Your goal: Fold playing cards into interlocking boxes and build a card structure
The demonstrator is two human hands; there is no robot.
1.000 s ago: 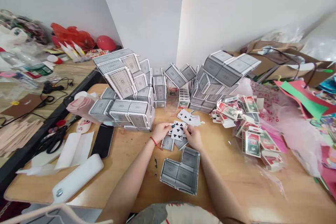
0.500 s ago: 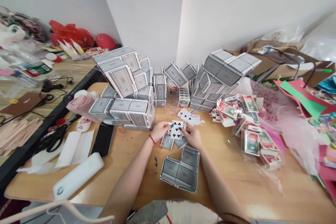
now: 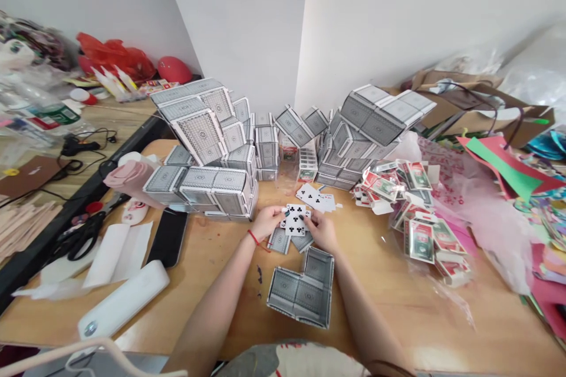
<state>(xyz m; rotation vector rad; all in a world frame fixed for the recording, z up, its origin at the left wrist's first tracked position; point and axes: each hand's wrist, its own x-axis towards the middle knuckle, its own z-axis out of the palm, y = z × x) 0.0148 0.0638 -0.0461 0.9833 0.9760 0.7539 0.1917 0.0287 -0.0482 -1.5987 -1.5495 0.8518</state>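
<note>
While the left hand point(image 3: 265, 222) and right hand point(image 3: 322, 231) grip a white club-suit playing card point(image 3: 295, 220) by opposite edges, its face stays uncovered; stacked grey-backed card structures point(image 3: 212, 185) stand beyond, upper centre of the frame.

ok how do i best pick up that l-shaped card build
Come from the near side with both hands, the left hand and right hand low on the outer walls of the long section of the L-shaped card build. That section lies closest to you, the short arm rising away at its right end. Thin card walls would likely flex if pinched at the top edges.
</note>
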